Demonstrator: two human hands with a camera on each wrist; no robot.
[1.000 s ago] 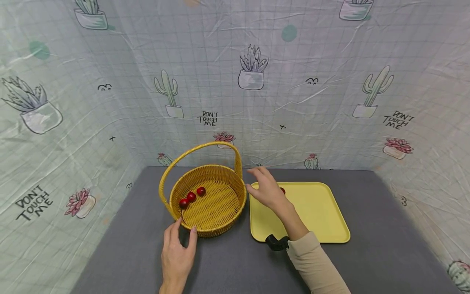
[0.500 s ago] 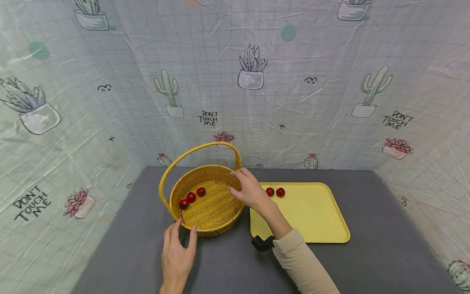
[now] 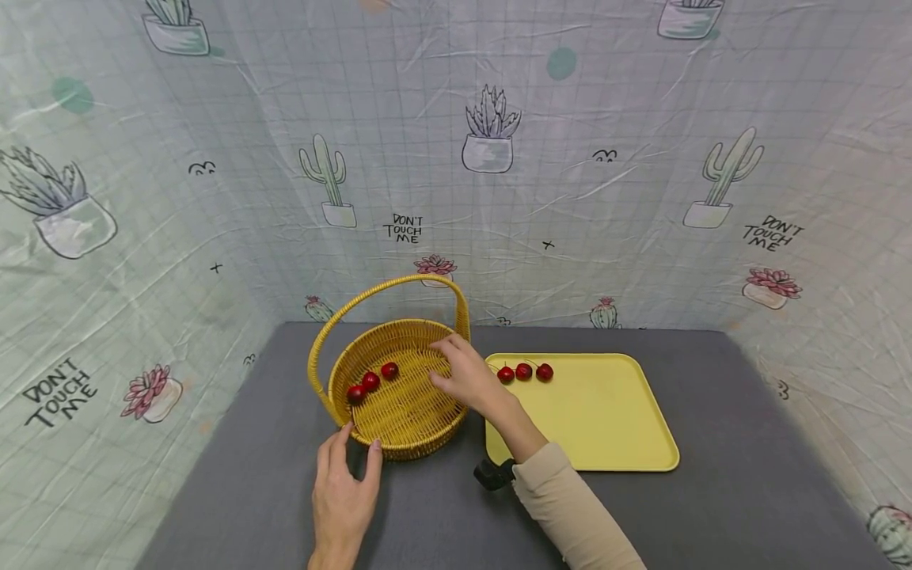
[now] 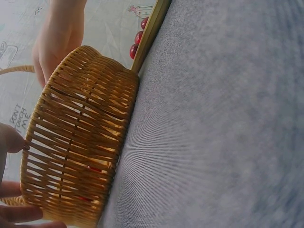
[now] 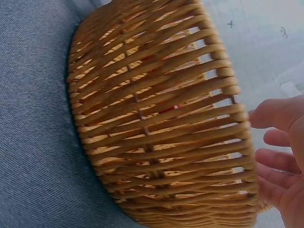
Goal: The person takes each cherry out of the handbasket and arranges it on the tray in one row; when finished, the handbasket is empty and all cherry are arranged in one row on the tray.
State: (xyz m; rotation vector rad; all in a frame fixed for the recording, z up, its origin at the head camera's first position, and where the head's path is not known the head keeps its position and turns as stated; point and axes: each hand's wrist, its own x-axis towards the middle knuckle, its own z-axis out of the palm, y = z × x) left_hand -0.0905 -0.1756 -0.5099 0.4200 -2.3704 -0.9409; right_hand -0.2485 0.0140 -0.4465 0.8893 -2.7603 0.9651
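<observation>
Head view: the right hand [image 3: 468,377], fingers parted and holding nothing, is over the yellow wicker basket [image 3: 416,450], where three red cherries [image 3: 371,381] lie; the left hand [image 3: 344,492] touches its near rim, fingers loosely spread.

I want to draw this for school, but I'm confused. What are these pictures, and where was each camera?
There's no robot, just a person's left hand and right hand. The wide picture was taken from the person's head, looking down; the other two from each wrist. On the grey table are a yellow basket with three cherries showing inside and a yellow tray with three more cherries. The left hand touches the basket. The right hand is over it, and I can't see anything held in that one.
</observation>
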